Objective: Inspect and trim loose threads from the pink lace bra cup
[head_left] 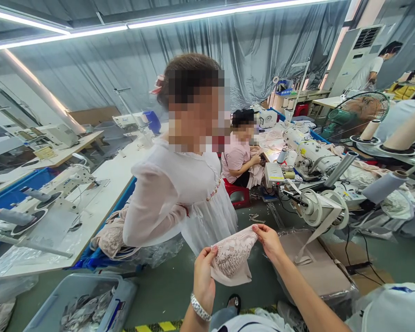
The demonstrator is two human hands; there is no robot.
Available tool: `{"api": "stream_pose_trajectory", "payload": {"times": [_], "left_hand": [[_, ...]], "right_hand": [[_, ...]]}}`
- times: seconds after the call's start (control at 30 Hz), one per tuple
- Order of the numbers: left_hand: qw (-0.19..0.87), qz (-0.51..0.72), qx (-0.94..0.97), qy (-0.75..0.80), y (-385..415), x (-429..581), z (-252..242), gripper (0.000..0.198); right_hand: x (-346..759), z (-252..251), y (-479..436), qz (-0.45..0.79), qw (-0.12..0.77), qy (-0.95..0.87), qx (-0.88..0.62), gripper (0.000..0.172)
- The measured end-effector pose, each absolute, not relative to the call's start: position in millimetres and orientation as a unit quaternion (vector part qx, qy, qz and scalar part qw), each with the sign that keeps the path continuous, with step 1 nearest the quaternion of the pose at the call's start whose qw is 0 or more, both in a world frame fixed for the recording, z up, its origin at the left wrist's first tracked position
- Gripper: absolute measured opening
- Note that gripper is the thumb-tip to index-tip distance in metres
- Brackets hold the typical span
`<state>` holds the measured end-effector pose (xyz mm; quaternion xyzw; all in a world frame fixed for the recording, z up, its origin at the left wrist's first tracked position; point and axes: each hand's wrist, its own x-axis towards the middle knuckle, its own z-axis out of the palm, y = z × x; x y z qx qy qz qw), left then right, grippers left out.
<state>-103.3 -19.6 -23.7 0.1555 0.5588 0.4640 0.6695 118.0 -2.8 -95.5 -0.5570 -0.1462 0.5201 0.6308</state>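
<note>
Silver watch [199,308] up close, and just above it the left hand [204,273] pinches 1 edge of the pale lace piece [232,259]; the right hand [269,240] nips its upper corner, 2 light grips holding it up in the air, in front of a person in white [198,184]! Looks light, soft and floppy, that cloth, perhaps slightly slippery; raised lace could snag, so margins near the corners seem the safest hold.
</note>
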Motion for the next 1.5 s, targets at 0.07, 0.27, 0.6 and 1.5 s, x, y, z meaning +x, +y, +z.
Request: {"api": "stream_pose_trajectory", "payload": {"times": [0.07,0.27,0.6,1.5], "left_hand": [[0.668,0.464,0.152,0.561,-19,-103,-23,0.036],[0.665,0.468,0.153,0.561,-17,-101,-24,0.033],[0.664,0.462,0.172,0.563,-19,-96,-21,0.036],[0.613,0.455,0.334,0.552,-25,-71,-8,0.043]], "right_hand": [[118,-95,-3,0.521,0.633,-0.144,-0.554,0.048],[119,-95,-4,0.523,0.635,-0.143,-0.550,0.046],[123,-97,-8,0.525,0.639,-0.133,-0.546,0.046],[142,-99,-31,0.523,0.668,-0.122,-0.516,0.050]]}}
